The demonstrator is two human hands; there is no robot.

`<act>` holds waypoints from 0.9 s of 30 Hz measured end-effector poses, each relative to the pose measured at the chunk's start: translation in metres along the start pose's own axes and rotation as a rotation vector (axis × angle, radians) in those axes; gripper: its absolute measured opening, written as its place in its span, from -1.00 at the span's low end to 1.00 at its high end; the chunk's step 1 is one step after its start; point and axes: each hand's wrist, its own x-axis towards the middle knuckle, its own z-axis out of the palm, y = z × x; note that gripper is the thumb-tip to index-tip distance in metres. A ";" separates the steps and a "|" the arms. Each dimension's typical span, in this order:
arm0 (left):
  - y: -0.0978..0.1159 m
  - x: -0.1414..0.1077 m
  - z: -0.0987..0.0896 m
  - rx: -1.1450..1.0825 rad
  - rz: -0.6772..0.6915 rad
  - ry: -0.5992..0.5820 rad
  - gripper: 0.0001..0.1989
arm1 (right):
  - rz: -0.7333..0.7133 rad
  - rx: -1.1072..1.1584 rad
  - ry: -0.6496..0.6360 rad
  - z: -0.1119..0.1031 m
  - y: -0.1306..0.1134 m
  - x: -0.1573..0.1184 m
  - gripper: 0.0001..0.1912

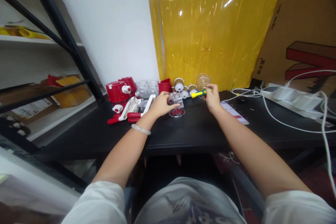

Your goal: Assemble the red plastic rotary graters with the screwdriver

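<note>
My left hand (161,104) is closed around a clear plastic part (179,100), its thumb and fingers on the near side. In my right hand (212,99) is a screwdriver with a yellow and green handle (198,93); its shaft points left towards the clear part. Whether the tip touches that part I cannot tell. Just below the clear part, a small round dish (176,115) holds little red pieces. Left of my left hand lie white handles with red ends (127,110). Behind both hands stand several round parts with shiny rims (179,84).
Red housings (118,91) and clear cups (143,89) line the back of the black table (183,134). A phone (235,112) lies right of my right hand. White cables run from a power strip (291,101). A shelf rack (63,42) stands left, a cardboard box (283,17) right.
</note>
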 end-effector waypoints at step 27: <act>0.001 0.001 -0.001 0.009 -0.003 -0.006 -0.46 | 0.155 0.298 -0.177 -0.001 -0.029 -0.008 -0.77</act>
